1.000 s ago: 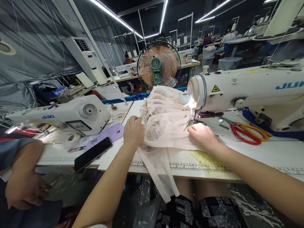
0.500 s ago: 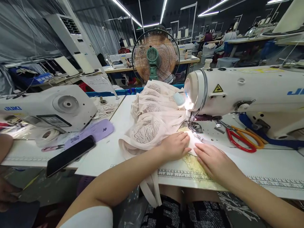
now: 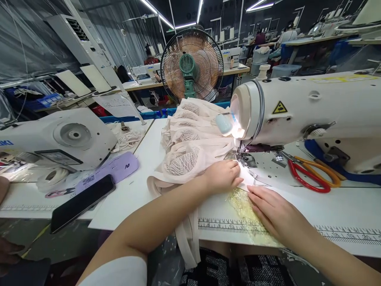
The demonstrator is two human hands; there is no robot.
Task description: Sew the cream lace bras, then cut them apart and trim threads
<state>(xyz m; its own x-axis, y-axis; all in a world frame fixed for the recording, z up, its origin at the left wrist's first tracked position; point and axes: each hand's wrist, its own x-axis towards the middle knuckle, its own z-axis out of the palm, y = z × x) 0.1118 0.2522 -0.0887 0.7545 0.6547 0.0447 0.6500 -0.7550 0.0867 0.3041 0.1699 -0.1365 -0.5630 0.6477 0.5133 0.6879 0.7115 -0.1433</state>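
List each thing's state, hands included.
Left hand, palm down, slightly curled
Right hand, flat, palm down
Pale garments, heaped
Sewing-machine lamp, lit
Red-handled scissors, lying flat, open or closed unclear
Phone, face up, dark
Purple sheet, partly covered by phone
Fan, upright, spinning unclear
Ceiling lights, lit

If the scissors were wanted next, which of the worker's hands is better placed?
The right hand, I'd judge: it lies nearer the red scissor handle. The left hand is farther away, close to the pale garment.
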